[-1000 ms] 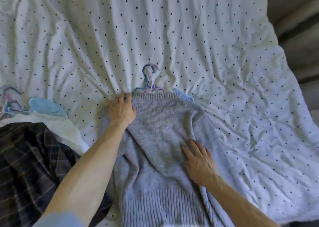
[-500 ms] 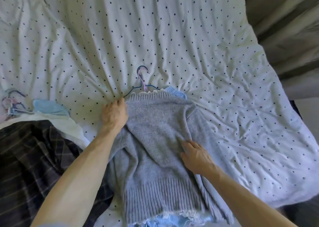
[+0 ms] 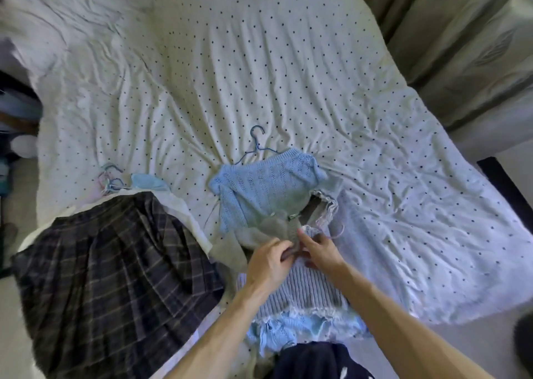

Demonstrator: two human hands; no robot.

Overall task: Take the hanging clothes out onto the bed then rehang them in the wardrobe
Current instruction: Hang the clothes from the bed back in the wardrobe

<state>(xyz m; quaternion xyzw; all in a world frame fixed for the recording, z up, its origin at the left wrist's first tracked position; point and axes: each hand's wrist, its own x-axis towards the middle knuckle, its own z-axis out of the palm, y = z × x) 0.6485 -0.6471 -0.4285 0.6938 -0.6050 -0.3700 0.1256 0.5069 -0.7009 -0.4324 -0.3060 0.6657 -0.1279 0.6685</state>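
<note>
On polka-dot bed: pinched grey sweater in curled left hand, right hand; judged rehang pickup; needed lift off blue knit top.

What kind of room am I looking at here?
Most likely a bedroom: a rumpled white bedsheet with small dark dots, a light blue knitted top on a thin blue hanger laid on it beside a dark plaid pleated skirt, and greyish curtains alongside.
</note>
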